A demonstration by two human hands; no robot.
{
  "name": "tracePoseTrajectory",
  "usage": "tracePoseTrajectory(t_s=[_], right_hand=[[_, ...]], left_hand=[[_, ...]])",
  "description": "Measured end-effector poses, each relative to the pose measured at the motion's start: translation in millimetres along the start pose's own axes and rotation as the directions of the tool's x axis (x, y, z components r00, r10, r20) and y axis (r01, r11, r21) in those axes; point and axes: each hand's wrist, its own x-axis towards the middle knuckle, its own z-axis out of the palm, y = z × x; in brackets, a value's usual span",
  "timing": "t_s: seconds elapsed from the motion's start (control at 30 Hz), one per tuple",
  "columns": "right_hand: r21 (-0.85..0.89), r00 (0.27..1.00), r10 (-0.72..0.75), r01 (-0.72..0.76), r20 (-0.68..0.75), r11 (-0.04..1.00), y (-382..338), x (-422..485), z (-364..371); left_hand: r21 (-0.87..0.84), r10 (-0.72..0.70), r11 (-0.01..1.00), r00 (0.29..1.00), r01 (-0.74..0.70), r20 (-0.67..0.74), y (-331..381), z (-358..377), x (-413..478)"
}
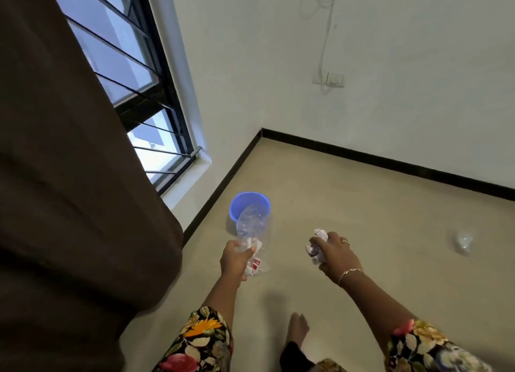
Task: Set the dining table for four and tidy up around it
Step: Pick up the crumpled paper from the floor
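Observation:
My left hand (pixel 233 260) grips a crushed clear plastic bottle (pixel 252 224) with a red and white label, held out in front of me. The bottle's far end overlaps a blue plastic bin (pixel 245 200) that stands on the floor near the wall. My right hand (pixel 333 253) holds crumpled white paper (pixel 317 249) in curled fingers, to the right of the bin and nearer to me. Another clear plastic bottle (pixel 464 243) lies on the floor farther right.
A brown curtain (pixel 69 190) fills the left side beside a barred window (pixel 133 73). White walls with a black skirting (pixel 390 161) meet in the corner behind the bin. A socket with a hanging cable (pixel 331 79) is on the far wall. My bare foot (pixel 298 327) stands on the beige floor.

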Motion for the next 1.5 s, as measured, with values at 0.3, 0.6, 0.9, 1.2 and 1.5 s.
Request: tracePoseTrajectory(t_s=[0.3, 0.6, 0.9, 1.2, 1.5], right_hand=[[0.021, 0.988, -0.117, 0.115, 0.102, 0.993, -11.2, 190.3, -37.0], [0.026, 0.970, -0.092, 0.089, 0.227, 0.996, -35.2, 317.7, -19.3], [0.053, 0.943, 0.016, -0.036, 0.332, 0.998, -45.2, 417.5, 24.8], [0.027, 0.909, -0.007, -0.005, 0.418, 1.000, -47.7, 477.6, 69.6], [0.081, 0.868, -0.069, 0.033, 0.492, 0.996, -71.9, 515.8, 87.2]], left_hand=[[-0.124, -0.093, 0.989, 0.991, 0.080, -0.101, 83.3, 10.1, 144.4], [-0.122, -0.195, 0.974, 0.981, 0.191, -0.018, 124.7, 28.6, 275.2], [-0.035, -0.278, 0.960, 0.961, 0.278, 0.000, 123.8, 53.6, 413.4], [0.201, -0.340, 0.925, 0.938, 0.322, 0.061, 69.0, 69.6, 495.0], [0.531, -0.326, 0.811, 0.943, 0.246, 0.061, 80.2, 58.6, 482.5]])
